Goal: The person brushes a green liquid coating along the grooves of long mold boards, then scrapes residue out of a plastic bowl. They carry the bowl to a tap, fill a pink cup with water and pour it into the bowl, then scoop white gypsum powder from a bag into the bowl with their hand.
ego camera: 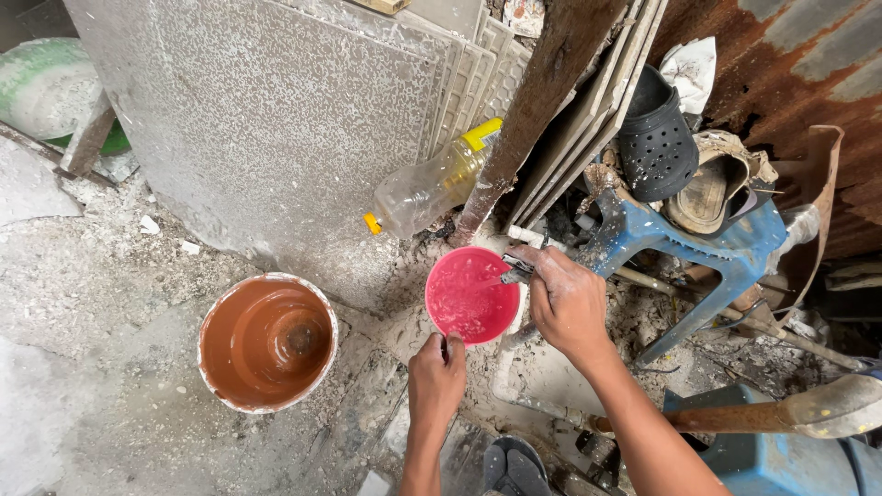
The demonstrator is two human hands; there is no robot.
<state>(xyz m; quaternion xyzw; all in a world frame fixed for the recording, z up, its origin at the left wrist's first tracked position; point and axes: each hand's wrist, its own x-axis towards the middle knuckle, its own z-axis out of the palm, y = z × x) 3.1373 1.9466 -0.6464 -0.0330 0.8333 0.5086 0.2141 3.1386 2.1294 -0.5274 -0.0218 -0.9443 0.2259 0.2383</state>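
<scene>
Nearest the camera, the tip of a dark sandal [513, 467] showed at the bottom edge of the dusty concrete floor [101, 303], between the person's two forearms. The left hand [436, 375] reached forward and pinched the near rim of a pink bowl [472, 296], its fingers curled tight on the edge. The right hand [568, 303] came in from the right side, dusted white, its fingers closed round a small metal tool [516, 269] whose tip lay over the bowl's right rim. The bowl sat on rubble near the middle of the floor, its inside smeared with pale wet paste.

Left of the bowl and well apart from it stood a brown bucket [267, 342] with a chalky white rim, open side up. At the right edge lay a blue block [735, 441] with a wooden handle [735, 415] across it.

Just beyond the bowl a clear plastic bottle [432, 184] with a yellow cap lay tilted against a large grey speckled slab [266, 119] that leaned upright. A rough wooden post [542, 101] rose beside the bottle, with flat tiles [588, 119] stacked on edge behind it. To the right a blue plastic stool [726, 248] carried a black clog [654, 138] and a worn tan shoe [712, 188]. A rusty metal sheet [790, 73] closed the far right corner.
</scene>
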